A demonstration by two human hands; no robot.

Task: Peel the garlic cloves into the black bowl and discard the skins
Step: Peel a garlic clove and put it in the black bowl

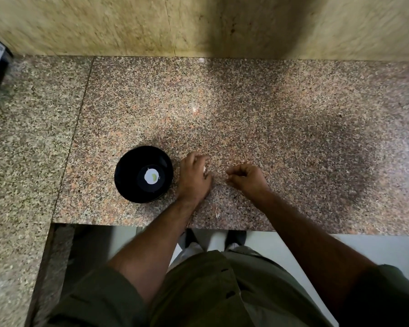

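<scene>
A black bowl [143,174] stood on the speckled stone counter [269,119], with a small pale round patch at its bottom; whether that was garlic could not be told. Just to its right the left hand [194,178] rested knuckles up, fingers curled, a bit of something white [205,169] showing at its fingertips, perhaps a clove or skin. Near it, the right hand [247,179] lay with fingers curled inward; whether it held anything could not be told.

Dim, soft-shadowed, blurred wide-angle edges
</scene>
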